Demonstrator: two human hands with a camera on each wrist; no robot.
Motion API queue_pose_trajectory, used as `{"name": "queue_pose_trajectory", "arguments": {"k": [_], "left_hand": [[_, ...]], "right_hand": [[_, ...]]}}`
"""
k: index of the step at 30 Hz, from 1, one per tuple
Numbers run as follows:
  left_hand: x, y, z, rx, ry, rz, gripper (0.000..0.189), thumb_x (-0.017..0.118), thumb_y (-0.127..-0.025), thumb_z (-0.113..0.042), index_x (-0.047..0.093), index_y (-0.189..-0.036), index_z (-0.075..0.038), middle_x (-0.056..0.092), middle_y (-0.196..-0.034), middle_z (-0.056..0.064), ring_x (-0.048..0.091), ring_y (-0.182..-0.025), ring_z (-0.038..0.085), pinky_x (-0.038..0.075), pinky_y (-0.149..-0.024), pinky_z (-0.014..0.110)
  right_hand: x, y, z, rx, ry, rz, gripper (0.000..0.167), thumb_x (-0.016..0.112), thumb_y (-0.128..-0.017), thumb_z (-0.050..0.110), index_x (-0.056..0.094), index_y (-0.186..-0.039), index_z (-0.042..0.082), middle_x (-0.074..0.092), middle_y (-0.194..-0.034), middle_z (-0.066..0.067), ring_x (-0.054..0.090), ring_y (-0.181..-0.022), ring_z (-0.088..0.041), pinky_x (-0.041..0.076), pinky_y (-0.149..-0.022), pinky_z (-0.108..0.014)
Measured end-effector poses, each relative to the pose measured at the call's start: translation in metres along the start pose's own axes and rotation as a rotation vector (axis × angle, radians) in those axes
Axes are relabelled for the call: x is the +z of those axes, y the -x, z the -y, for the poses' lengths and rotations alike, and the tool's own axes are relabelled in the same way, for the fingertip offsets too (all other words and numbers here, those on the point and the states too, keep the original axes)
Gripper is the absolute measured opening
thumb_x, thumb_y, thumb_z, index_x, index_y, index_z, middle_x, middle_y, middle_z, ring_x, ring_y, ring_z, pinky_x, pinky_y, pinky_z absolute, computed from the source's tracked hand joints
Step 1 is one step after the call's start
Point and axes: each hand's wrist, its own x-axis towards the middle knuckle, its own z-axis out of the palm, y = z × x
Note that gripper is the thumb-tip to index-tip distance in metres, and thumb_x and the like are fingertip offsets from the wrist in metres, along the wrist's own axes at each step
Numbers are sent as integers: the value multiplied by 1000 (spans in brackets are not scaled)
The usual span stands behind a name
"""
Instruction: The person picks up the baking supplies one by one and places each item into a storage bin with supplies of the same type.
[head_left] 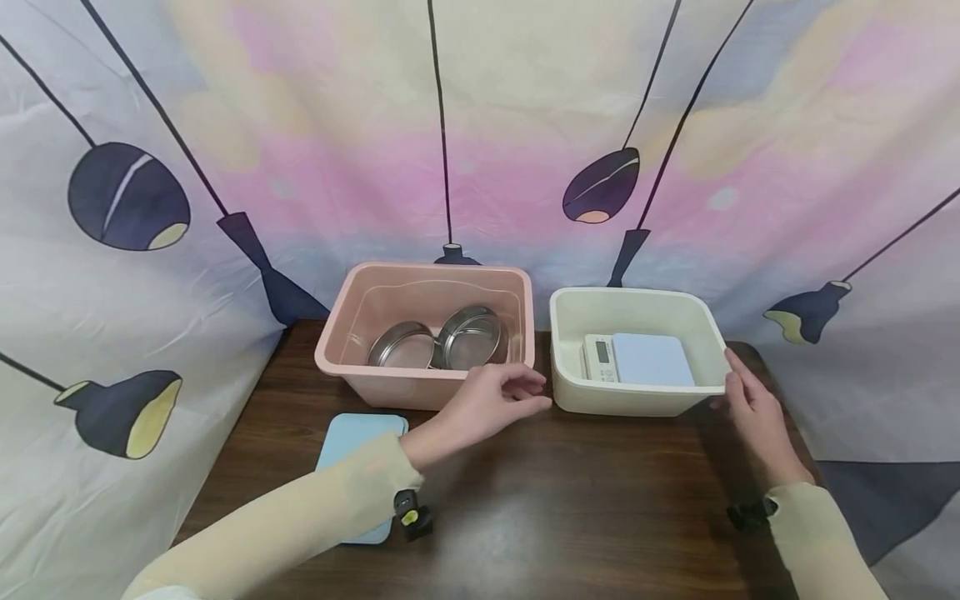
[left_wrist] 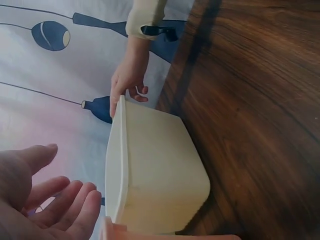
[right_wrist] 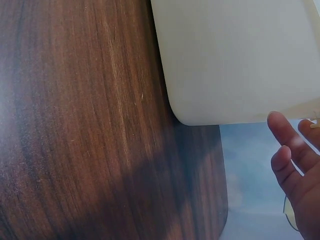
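My right hand (head_left: 757,412) is at the right end of a cream plastic bin (head_left: 633,400), its fingers touching the rim and outer wall. In the right wrist view, some fingertips (right_wrist: 280,122) lie against the bin's underside edge and end wall. A kitchen scale (head_left: 600,358) with a small display and a pale blue-white top (head_left: 652,360) lies inside this bin. My left hand (head_left: 498,400) hovers before the gap between the two bins, fingers loosely bent and holding nothing. Beside it stands a pink bin (head_left: 405,387) containing two round metal pieces with steel rims (head_left: 471,337).
A flat light blue object (head_left: 360,433) lies on the dark wooden table (head_left: 585,508), partly hidden beneath my left forearm. Behind the bins hangs a cloth (head_left: 510,125) printed with lamps. Both bins stand near the table's back edge.
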Motion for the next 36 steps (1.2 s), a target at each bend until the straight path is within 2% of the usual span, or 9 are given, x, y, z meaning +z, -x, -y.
{"name": "queue_pose_trajectory", "arguments": {"k": [8,15,20,24,27,33,36], "left_hand": [[-6,29,24,62,25,-4,25,81,-91,-13,76,-113,-1,76,-109,11,73,-92,15,62,-84,30],[-10,54,52,77,-158,-25,23,82,-92,-21,79,-112,-10,77,-109,3,71,-101,17,58,-91,39],[-14,68,70,9,-182,-29,27,82,-92,-25,78,-116,-14,76,-112,1,70,-105,22,58,-91,39],[-19,79,85,-40,-179,-26,31,81,-93,-28,77,-120,-13,74,-115,3,70,-107,23,59,-90,48],[-26,87,98,-52,-205,-44,32,81,-93,-28,76,-121,-12,74,-114,5,70,-106,25,59,-89,50],[-40,103,127,-86,-273,-129,32,84,-90,-24,78,-119,-12,72,-104,0,66,-93,22,59,-78,40],[-49,109,142,-94,-293,-162,35,85,-90,-25,77,-120,-10,72,-104,2,65,-90,19,58,-76,35]], "right_hand": [[1,0,1,23,0,8,55,30,-115,40,25,-167,25,65,-103,-21,57,-83,-22,44,-63,-23],[1,0,1,18,10,10,54,30,-115,39,25,-167,26,66,-103,-21,56,-83,-17,42,-63,-23],[1,0,1,30,3,9,55,29,-114,40,24,-167,26,66,-102,-22,56,-84,-21,42,-64,-24],[1,1,1,36,1,12,55,29,-114,40,24,-167,25,65,-105,-22,57,-86,-23,42,-65,-23],[1,1,1,35,-1,13,55,29,-114,40,24,-167,26,65,-105,-21,57,-83,-20,42,-63,-23],[1,0,1,27,-8,6,54,30,-114,39,25,-167,27,66,-101,-22,53,-77,-20,41,-60,-25],[1,0,1,38,-7,5,55,29,-114,40,24,-167,28,66,-103,-22,54,-79,-20,42,-61,-24]]}}
